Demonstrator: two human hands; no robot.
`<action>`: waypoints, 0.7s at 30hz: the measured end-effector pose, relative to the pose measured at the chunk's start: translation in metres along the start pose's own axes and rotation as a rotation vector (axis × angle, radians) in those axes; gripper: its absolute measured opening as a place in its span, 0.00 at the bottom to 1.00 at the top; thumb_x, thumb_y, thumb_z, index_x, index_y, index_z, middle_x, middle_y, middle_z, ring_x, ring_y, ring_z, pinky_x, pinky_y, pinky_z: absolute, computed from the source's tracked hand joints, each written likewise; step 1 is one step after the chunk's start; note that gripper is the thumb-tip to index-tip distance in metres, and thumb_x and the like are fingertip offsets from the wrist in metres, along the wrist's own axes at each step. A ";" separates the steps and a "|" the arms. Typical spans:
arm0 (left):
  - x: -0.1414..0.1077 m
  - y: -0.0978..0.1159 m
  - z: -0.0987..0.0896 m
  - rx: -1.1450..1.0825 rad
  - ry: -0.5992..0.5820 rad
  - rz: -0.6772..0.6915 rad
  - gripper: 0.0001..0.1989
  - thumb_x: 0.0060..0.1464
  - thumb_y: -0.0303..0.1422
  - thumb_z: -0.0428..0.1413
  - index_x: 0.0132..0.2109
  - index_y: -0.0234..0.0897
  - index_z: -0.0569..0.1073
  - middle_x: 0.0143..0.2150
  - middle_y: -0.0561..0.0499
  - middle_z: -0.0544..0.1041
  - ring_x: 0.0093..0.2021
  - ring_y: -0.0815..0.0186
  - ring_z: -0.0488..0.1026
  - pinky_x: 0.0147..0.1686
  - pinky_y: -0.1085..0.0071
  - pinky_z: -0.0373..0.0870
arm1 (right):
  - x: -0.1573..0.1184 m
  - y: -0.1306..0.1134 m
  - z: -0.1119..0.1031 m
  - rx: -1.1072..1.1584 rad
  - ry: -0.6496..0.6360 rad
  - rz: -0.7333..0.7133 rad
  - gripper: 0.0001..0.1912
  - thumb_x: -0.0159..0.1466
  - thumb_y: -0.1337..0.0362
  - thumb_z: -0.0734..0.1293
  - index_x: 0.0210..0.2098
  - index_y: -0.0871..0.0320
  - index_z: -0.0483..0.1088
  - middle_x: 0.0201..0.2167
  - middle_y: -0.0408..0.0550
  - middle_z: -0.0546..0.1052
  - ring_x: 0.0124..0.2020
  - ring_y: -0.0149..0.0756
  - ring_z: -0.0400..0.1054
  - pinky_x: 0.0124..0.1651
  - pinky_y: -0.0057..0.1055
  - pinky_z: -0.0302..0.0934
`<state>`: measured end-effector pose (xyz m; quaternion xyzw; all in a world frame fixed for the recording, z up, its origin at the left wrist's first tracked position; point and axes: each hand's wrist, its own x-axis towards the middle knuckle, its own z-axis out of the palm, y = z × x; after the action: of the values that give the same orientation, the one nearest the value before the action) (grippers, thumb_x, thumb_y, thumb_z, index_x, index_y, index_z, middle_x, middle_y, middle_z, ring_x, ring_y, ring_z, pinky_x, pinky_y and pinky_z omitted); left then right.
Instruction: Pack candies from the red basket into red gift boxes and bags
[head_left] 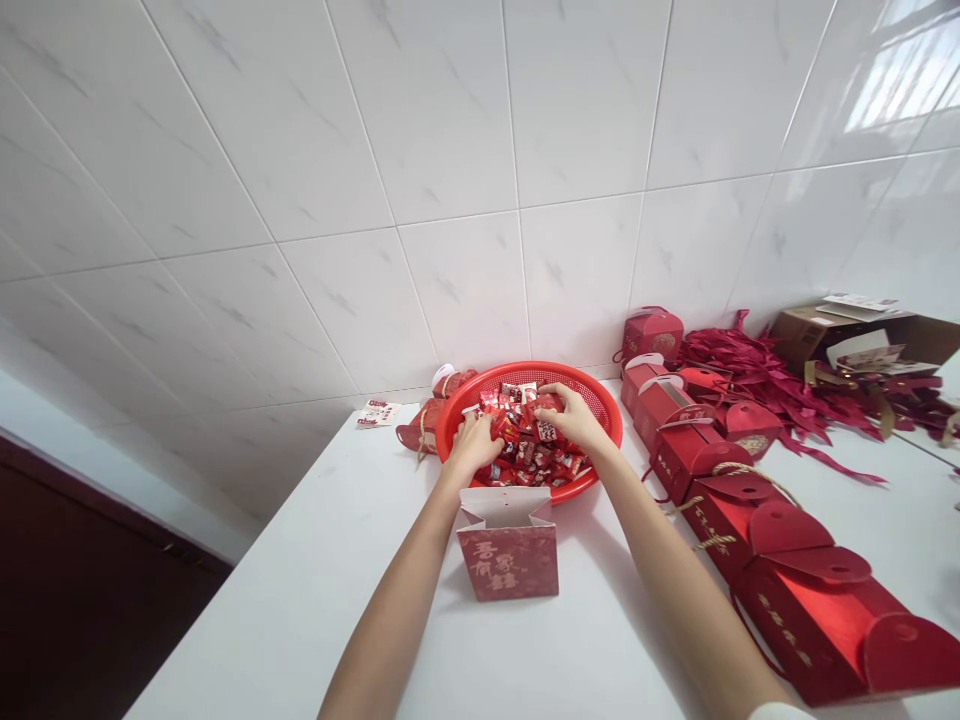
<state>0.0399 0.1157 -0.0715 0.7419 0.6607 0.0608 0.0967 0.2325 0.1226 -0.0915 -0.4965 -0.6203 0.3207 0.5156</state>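
Both my hands are inside a red plastic basket filled with wrapped candies, mostly in red wrappers. At the left of the heap, my left hand curls its fingers against several candies. My right hand bends its fingers around red-wrapped candies on the other side. Some fingertips are hidden among the wrappers. Between my forearms, in front of the basket, stands a dark red paper gift box with gold characters. Its top is unfolded, and neither hand touches it.
Red gift boxes form a row on the right of the white table. Behind them lie dark red ribbons and a cardboard box. Small red bags and cards are at the left, near the tiled wall.
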 end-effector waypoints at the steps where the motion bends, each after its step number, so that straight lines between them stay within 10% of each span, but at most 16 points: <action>1: 0.000 0.000 0.000 -0.004 -0.006 -0.006 0.21 0.57 0.35 0.55 0.56 0.33 0.70 0.61 0.30 0.66 0.58 0.43 0.70 0.53 0.56 0.67 | 0.000 0.000 0.000 0.000 -0.002 -0.003 0.18 0.52 0.63 0.70 0.44 0.55 0.72 0.47 0.48 0.77 0.50 0.44 0.70 0.58 0.43 0.59; 21: -0.001 0.001 -0.001 0.012 -0.009 -0.067 0.21 0.56 0.36 0.55 0.56 0.35 0.70 0.63 0.30 0.65 0.62 0.39 0.65 0.55 0.52 0.64 | 0.000 0.002 0.001 0.010 -0.006 -0.015 0.18 0.52 0.63 0.71 0.43 0.55 0.72 0.46 0.48 0.77 0.49 0.43 0.70 0.56 0.42 0.60</action>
<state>0.0404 0.1144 -0.0706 0.7201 0.6852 0.0505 0.0972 0.2322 0.1237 -0.0934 -0.4884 -0.6240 0.3214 0.5184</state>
